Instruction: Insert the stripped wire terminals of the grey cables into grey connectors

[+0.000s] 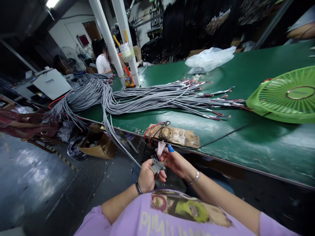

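Note:
Low in front of my body, just off the table's near edge, my left hand (147,177) is closed round the end of a grey cable (128,153). Grey covers wrap some of its fingers. Thin coloured wires (161,160), among them red, green and blue, fan out of the cable end between my hands. My right hand (178,164) is bent in at these wires, its fingers touching them. It wears a blue finger cover (170,148) and a pale pink one (161,148). Exactly which wire its fingertips grip is hidden.
A long bundle of grey cables (147,98) lies across the green table (246,147). A wooden block (182,136) with a black cord sits at the near edge. A green fan (285,95) stands right, a plastic bag (210,59) behind. Left below is a cardboard box (98,146). A person (102,64) sits beyond.

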A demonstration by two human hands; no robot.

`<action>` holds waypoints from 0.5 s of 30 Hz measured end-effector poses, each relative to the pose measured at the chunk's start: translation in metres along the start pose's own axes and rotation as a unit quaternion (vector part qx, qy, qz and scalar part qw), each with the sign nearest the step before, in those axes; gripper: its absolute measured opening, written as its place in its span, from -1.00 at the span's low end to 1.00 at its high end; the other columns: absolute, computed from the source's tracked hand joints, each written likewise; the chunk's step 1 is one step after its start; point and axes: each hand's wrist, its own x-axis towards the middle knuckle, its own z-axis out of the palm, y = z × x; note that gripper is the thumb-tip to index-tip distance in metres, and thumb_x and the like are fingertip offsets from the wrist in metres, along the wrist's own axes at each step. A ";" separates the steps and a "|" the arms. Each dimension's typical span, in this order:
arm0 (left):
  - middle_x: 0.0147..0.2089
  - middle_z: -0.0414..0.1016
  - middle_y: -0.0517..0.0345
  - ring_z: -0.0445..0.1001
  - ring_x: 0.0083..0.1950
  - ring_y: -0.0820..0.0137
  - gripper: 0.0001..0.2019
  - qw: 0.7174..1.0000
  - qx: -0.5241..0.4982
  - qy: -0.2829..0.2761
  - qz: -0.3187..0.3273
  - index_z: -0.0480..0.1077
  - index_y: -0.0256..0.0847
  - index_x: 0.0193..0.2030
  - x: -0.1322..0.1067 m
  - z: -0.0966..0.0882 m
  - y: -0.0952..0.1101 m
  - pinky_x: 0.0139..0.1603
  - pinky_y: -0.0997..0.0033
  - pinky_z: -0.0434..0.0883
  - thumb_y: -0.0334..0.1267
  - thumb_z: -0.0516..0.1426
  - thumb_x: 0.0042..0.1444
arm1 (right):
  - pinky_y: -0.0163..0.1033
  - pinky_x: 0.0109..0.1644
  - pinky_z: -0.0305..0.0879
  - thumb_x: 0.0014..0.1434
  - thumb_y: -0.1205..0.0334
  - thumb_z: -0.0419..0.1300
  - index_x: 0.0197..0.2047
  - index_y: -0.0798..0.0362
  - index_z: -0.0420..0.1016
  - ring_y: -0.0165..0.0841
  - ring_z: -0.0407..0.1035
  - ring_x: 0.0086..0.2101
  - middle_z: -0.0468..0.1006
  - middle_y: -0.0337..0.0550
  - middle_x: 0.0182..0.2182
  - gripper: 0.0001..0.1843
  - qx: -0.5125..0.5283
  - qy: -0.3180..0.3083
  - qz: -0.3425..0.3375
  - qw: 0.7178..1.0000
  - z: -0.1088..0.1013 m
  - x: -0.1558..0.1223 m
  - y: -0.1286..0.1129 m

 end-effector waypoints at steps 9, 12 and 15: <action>-0.65 0.45 0.14 0.39 -0.65 0.45 -0.66 0.991 0.118 -0.061 0.002 0.34 -0.30 -0.49 -0.002 -0.007 -0.003 -0.57 0.49 0.34 -0.02 0.24 -0.10 | -0.33 -0.39 0.16 -0.02 0.01 0.29 -0.44 0.11 0.43 -0.47 0.23 -0.51 0.44 -0.25 -0.53 -0.69 -0.323 -0.022 -0.074 0.943 0.001 -0.028 -0.008; -0.67 0.44 0.12 0.39 -0.65 0.43 -0.61 0.983 0.144 -0.105 -0.031 0.34 -0.30 -0.52 -0.002 -0.007 0.000 -0.57 0.47 0.33 0.04 0.23 -0.11 | -0.32 -0.37 0.19 0.00 0.02 0.27 -0.43 0.12 0.44 -0.45 0.25 -0.50 0.45 -0.24 -0.53 -0.70 -0.375 -0.041 -0.077 0.923 0.001 -0.028 -0.012; -0.67 0.44 0.12 0.39 -0.65 0.43 -0.62 0.985 0.142 -0.099 -0.020 0.34 -0.30 -0.52 -0.003 -0.008 0.001 -0.57 0.47 0.33 0.04 0.21 -0.08 | -0.31 -0.34 0.22 0.03 0.01 0.23 -0.41 0.11 0.45 -0.43 0.28 -0.48 0.48 -0.22 -0.50 -0.70 -0.400 -0.038 -0.093 0.911 0.003 -0.029 -0.013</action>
